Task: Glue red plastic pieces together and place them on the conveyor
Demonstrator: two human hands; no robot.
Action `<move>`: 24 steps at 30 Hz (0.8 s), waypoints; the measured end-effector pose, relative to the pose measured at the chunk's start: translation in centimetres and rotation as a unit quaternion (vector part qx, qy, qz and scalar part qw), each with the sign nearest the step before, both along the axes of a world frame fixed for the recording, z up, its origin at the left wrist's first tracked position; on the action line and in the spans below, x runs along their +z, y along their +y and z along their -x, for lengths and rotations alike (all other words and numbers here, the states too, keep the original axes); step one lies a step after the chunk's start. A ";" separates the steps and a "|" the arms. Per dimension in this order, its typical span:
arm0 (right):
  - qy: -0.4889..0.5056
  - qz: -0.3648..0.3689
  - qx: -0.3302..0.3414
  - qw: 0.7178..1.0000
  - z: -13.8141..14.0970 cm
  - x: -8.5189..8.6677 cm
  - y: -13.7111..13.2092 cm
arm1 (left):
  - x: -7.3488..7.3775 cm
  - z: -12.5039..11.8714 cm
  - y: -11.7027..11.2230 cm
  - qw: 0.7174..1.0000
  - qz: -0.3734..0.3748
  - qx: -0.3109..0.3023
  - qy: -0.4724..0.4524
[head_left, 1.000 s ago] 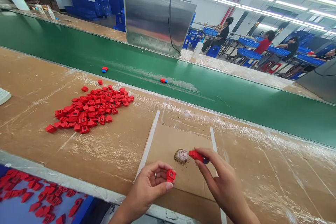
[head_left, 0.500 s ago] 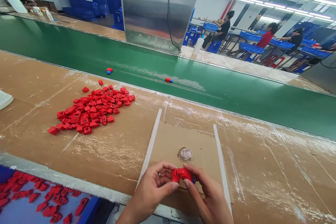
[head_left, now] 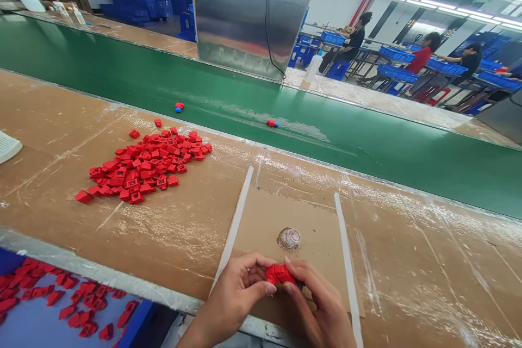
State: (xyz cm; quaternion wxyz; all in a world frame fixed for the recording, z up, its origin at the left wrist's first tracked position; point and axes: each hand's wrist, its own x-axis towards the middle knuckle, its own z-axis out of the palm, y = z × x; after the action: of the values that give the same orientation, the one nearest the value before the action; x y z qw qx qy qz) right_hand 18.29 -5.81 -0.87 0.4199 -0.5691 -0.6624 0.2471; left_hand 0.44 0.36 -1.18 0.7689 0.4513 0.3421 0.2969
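The left hand and the right hand are close together at the front of the view. A moment ago they were apart, and each held its own red plastic piece. Now the two red pieces are pressed together into one red lump between the hands. This means the pieces have met. The fingers of both hands are closed and clamped on the lump from both sides. A little blue shows at one end, near the right hand. The fingers hide most of the lump, so I cannot tell how well the pieces fit.

The lump is over the near end of a flat cardboard sheet. This sheet lies between two white strips on a brown taped surface. A small clear round thing sits on the cardboard, just past the hands, with brown crumbs around it. It does not touch the hands.

To the left is a big pile of red parts. Nearer the person, a blue tray holds more red parts. Behind it all runs a green belt, with two small red and blue pieces on it.
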 end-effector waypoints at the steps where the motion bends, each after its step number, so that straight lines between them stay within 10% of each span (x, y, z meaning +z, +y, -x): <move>1: 0.001 0.001 0.007 1.000 0.0 -0.2 -0.1 | 0.0 0.0 0.0 1.000 -0.007 -0.002 0.010; 14: 0.000 -0.056 0.004 0.998 0.2 -2.2 -0.7 | 0.2 0.1 -0.2 0.980 -0.142 -0.017 0.141; 24: 0.069 0.036 -0.040 0.996 -0.9 -1.2 -0.4 | 1.0 -0.3 0.5 0.988 -0.082 -0.048 0.121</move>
State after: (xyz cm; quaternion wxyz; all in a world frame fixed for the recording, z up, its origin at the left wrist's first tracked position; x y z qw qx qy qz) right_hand 19.17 -6.26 -2.09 0.4531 -0.5915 -0.5995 0.2922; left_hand 0.70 0.88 -0.19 0.6956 0.5613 0.3847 0.2304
